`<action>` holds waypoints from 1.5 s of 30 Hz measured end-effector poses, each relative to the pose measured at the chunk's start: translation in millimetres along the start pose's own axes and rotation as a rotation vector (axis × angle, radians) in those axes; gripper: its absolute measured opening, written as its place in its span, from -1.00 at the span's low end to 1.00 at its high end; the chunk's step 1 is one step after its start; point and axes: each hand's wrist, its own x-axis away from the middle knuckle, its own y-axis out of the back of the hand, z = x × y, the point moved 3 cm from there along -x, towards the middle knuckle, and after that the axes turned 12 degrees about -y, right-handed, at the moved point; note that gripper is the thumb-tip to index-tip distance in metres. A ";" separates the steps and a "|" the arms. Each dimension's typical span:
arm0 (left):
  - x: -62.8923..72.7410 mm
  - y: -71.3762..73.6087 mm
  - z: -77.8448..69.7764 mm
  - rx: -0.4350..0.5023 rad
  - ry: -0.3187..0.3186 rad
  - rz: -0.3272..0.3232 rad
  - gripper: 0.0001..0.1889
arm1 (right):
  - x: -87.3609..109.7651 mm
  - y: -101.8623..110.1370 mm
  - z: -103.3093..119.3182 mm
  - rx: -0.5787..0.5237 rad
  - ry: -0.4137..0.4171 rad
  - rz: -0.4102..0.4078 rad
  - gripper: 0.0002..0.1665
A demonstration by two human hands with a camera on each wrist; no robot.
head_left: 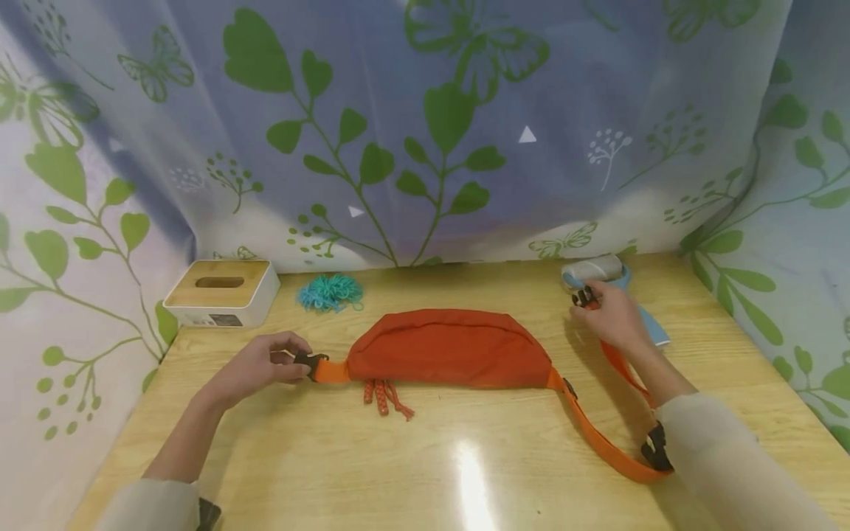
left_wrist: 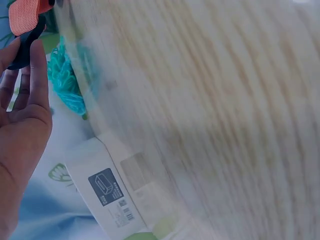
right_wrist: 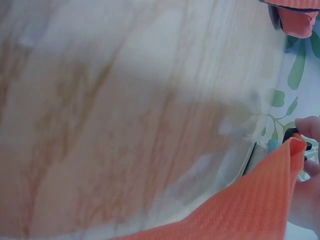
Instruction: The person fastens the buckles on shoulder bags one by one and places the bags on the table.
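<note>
A red-orange waist bag (head_left: 451,350) lies across the middle of the table, red braided cord pulls (head_left: 381,396) hanging from its lower left edge. At its left end, my left hand (head_left: 265,366) pinches a black buckle half (left_wrist: 22,47) on a short orange strap. My right hand (head_left: 614,313), held up at the back right, pinches the other black buckle half (head_left: 584,296). From there the long orange strap (head_left: 607,446) loops down past my right sleeve and back to the bag's right end. A black strap adjuster (head_left: 656,448) sits on this loop beside the sleeve.
A white tissue box with a wooden lid (head_left: 222,291) stands at the back left. Right of it lies a bundle of teal cord (head_left: 330,292). Behind my right hand are a grey roll (head_left: 594,269) and a light-blue item (head_left: 654,327). A patterned curtain (head_left: 425,147) borders the table's back.
</note>
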 end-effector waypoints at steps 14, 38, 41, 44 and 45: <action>-11.0 -7.3 -10.0 -0.176 -0.028 -0.104 -0.72 | 0.3 2.0 4.1 -0.085 0.003 -0.025 -0.26; -34.4 -18.2 -28.7 -0.183 -0.120 -0.417 -0.67 | 9.5 1.1 25.4 -0.070 0.063 -0.039 -0.24; -38.7 -20.8 -32.9 -0.169 -0.146 -0.433 -0.67 | 9.8 2.2 28.1 -0.077 0.081 -0.048 -0.25; -44.3 -23.6 -36.2 -0.136 -0.181 -0.446 -0.69 | 9.2 3.6 30.9 -0.091 0.106 -0.056 -0.26; -46.6 -24.8 -37.8 -0.127 -0.198 -0.451 -0.70 | 9.0 4.3 31.7 -0.095 0.113 -0.061 -0.27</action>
